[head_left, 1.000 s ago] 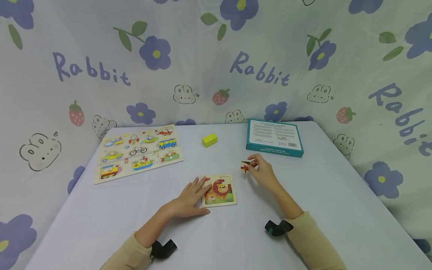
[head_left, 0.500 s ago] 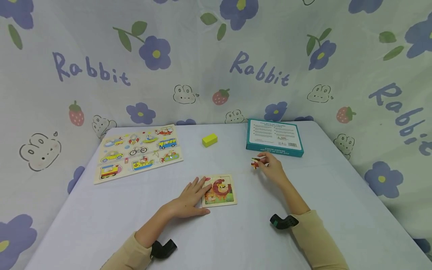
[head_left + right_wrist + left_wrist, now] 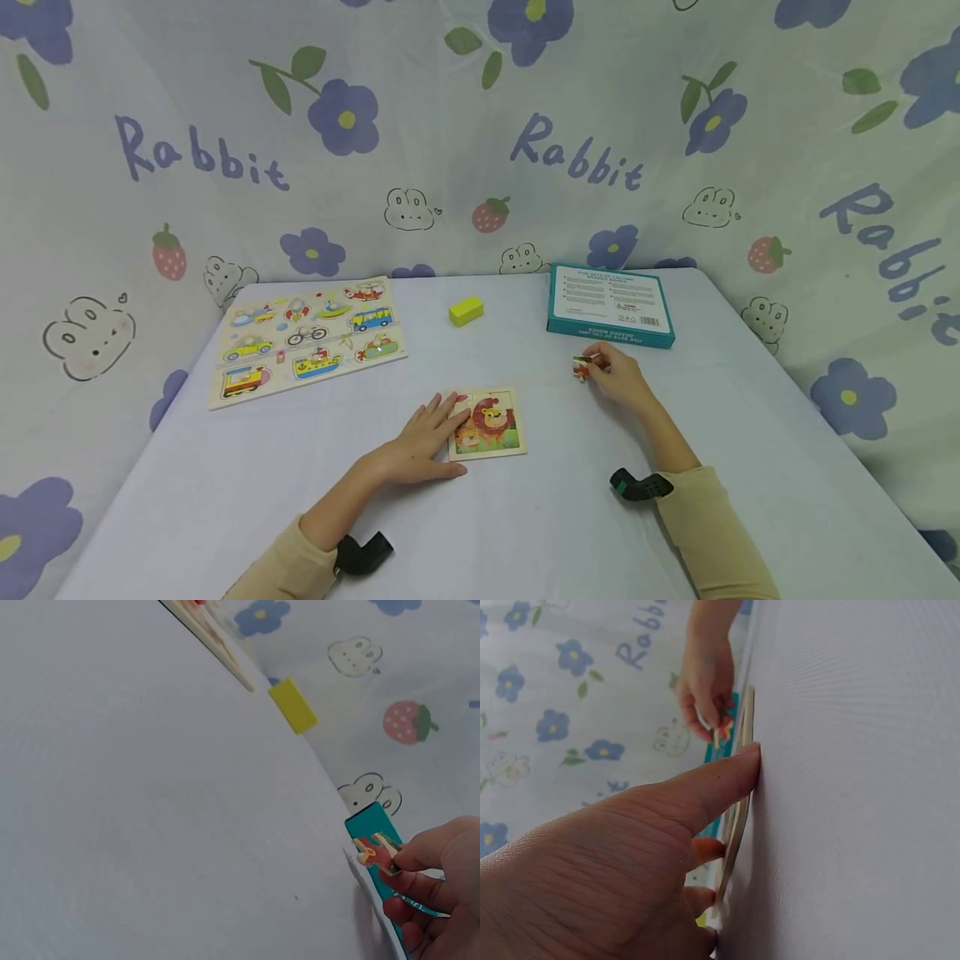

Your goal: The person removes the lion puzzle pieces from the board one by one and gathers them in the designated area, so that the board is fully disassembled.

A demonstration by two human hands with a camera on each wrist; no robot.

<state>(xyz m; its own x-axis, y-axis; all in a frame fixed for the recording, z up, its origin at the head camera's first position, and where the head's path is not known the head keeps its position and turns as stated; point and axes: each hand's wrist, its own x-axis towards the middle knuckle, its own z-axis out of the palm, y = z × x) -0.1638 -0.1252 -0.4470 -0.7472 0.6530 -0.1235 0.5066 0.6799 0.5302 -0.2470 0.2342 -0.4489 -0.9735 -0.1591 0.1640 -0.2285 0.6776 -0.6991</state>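
Note:
A small square wooden lion puzzle [image 3: 487, 423] lies on the white table, its picture showing a red-maned lion. My left hand [image 3: 416, 442] rests on the puzzle's left edge with fingers spread, and its thumb touches the tabletop beside it. To the right, my right hand [image 3: 618, 379] pinches a small red and yellow jigsaw piece [image 3: 368, 853] between thumb and fingers, above the table. Green shows behind that piece in the right wrist view; whether a second piece is there I cannot tell. From the left wrist, the puzzle [image 3: 739, 817] appears edge-on under my fingers.
A larger peg puzzle board [image 3: 300, 354] with vehicle pictures lies at the back left. A yellow block [image 3: 467, 312] sits at the back middle. Behind my right hand lies a flat teal box [image 3: 611, 304]. A patterned cloth [image 3: 442, 158] hangs behind the table.
My right hand has moved to the right with the jigsaw piece, rising slightly and then lowering a little. My left hand and the lion puzzle have stayed in place.

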